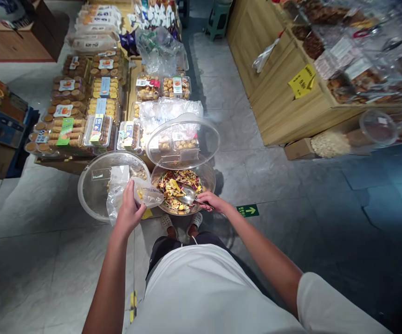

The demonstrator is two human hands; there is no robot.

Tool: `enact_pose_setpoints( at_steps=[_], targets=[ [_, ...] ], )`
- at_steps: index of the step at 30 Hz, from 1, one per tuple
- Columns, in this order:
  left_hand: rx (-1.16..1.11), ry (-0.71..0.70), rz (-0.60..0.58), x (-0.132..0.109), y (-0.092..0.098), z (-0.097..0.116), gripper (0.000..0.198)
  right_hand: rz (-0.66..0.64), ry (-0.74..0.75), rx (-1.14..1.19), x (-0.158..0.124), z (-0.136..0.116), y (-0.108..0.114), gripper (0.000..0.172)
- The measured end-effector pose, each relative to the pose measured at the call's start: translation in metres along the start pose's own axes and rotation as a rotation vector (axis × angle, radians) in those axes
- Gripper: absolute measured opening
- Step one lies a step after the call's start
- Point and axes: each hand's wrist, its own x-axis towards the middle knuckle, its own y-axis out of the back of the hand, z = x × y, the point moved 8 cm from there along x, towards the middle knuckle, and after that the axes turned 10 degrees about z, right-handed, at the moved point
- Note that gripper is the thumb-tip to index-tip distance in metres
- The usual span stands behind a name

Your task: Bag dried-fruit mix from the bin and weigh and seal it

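Plastic bag point(148, 193): thin, crinkled, yellow chips inside, pinched in left hand point(129, 209), long axis near horizontal, tip pointing right, just beside round clear bowl point(212, 183). Right hand point(210, 201) wraps steel scoop point(187, 195), its head in dried fruit chips point(178, 185). Domed clear lid point(183, 141) tilted behind; second lid point(96, 185) left.

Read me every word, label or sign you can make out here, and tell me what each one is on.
"EXIT": on the green floor sticker, beside its arrow; the smaller characters there are too small to read.
Yellow sign on the wooden counter: too blurred to read.
Labels on the plastic pastry boxes: too small to read.
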Motion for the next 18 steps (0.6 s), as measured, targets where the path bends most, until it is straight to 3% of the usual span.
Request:
enact_pose_setpoints(
  at_steps=[4, 7, 12, 18],
  targets=[
    [-0.014, -0.025, -0.046, 0.001, -0.010, 0.010, 0.097, 0.031, 0.026, -0.030, -0.042, -0.024, -0.009, 0.024],
    [-0.025, -0.062, -0.078, 0.001, -0.014, 0.026, 0.098, 0.015, 0.022, -0.059, -0.052, -0.036, -0.029, 0.022],
    [-0.057, -0.151, -0.161, -0.010, -0.016, 0.068, 0.098, -0.051, 0.054, -0.174, -0.041, -0.060, -0.073, 0.021],
    [-0.126, -0.197, -0.199, -0.031, -0.018, 0.108, 0.098, 0.103, 0.032, -0.382, -0.009, -0.072, -0.103, 0.011]
  ],
)
